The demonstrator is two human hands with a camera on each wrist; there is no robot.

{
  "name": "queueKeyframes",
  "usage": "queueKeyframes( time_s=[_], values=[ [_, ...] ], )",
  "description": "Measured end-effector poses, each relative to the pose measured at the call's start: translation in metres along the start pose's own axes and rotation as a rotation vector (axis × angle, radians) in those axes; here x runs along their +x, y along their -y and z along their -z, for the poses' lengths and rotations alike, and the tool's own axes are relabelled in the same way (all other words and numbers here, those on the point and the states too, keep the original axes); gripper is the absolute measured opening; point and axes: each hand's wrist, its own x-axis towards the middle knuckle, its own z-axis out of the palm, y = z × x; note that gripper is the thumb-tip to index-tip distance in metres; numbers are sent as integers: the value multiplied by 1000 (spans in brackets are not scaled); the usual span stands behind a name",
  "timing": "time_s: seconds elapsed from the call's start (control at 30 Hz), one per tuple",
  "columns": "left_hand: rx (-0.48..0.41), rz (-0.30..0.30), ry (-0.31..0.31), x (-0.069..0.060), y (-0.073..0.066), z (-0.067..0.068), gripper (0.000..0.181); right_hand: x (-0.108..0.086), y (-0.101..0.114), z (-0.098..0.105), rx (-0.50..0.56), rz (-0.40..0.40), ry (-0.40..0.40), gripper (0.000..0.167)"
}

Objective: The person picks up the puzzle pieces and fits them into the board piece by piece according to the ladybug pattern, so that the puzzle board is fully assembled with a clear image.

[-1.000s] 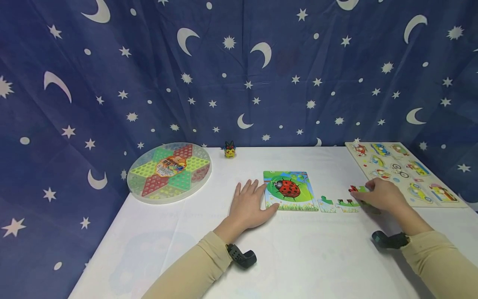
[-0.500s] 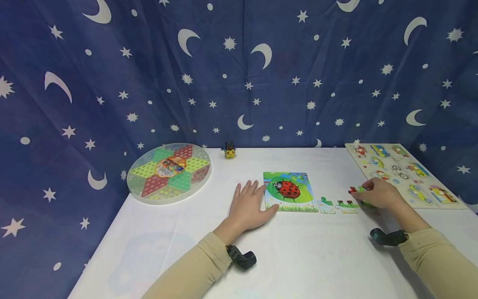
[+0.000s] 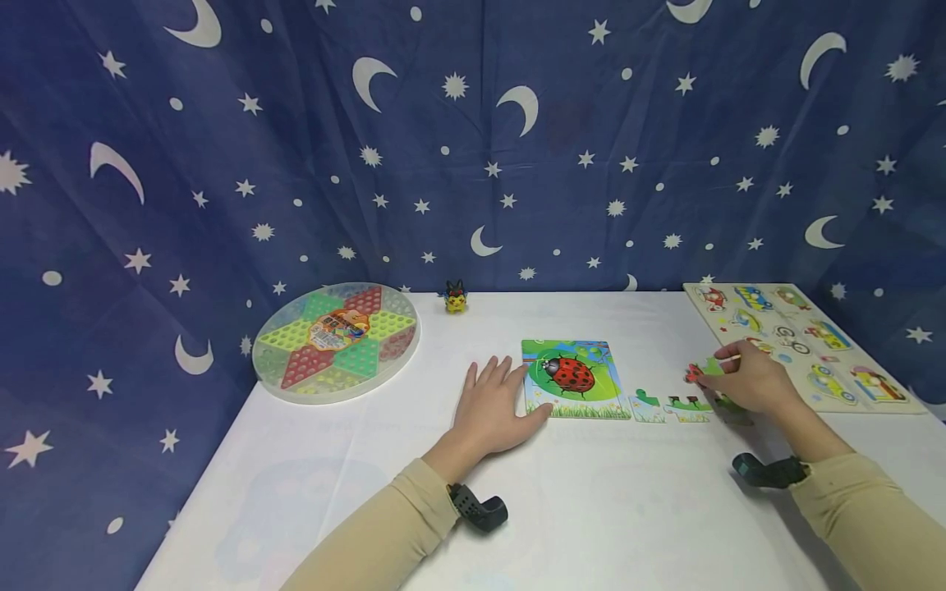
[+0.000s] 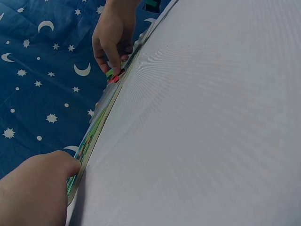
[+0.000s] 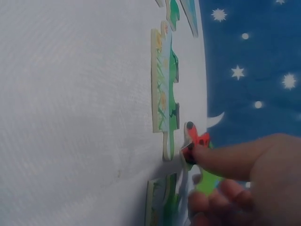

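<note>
My left hand [image 3: 493,406] lies with straight, spread fingers at the left side of a square ladybug puzzle board [image 3: 543,400], its thumb on the lower edge. In the left wrist view that thumb [image 4: 68,162] touches the board's rim. My right hand [image 3: 755,384] pinches a red-and-green jigsaw piece [image 5: 202,139] with black spots, between thumb and fingers; the fingers hide part of it. Flat on the table beside the board are a corner piece [image 3: 648,413] and a grass-edged piece [image 3: 689,414]. Another loose piece [image 3: 734,416] lies partly under my right hand.
Behind my right hand lies a wooden picture-peg board [image 3: 801,361]. A round Chinese checkers board [image 3: 358,359] sits at the left, and a small yellow figure [image 3: 456,300] stands at the back. A star-and-moon curtain [image 3: 554,213] hangs behind the white table [image 3: 591,509].
My right hand has raised and tilted the red-and-green jigsaw piece slightly, moving it a little leftward. The left hand and the ladybug board stay where they were.
</note>
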Motion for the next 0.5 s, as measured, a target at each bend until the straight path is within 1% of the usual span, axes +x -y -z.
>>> queueKeyframes(
  time_s=[0.1, 0.23, 0.33, 0.5],
  values=[
    [0, 1, 2, 0, 0, -1, 79, 1, 1, -3, -2, 23, -16, 59],
    [-2, 3, 6, -1, 1, -3, 80, 2, 3, -7, -34, 76, -21, 52],
    [-5, 4, 11, -1, 1, -3, 80, 3, 6, -9, -36, 90, -5, 48],
    [-2, -3, 8, 1, 1, -1, 81, 2, 17, -12, -1, 102, 5, 44]
  ],
)
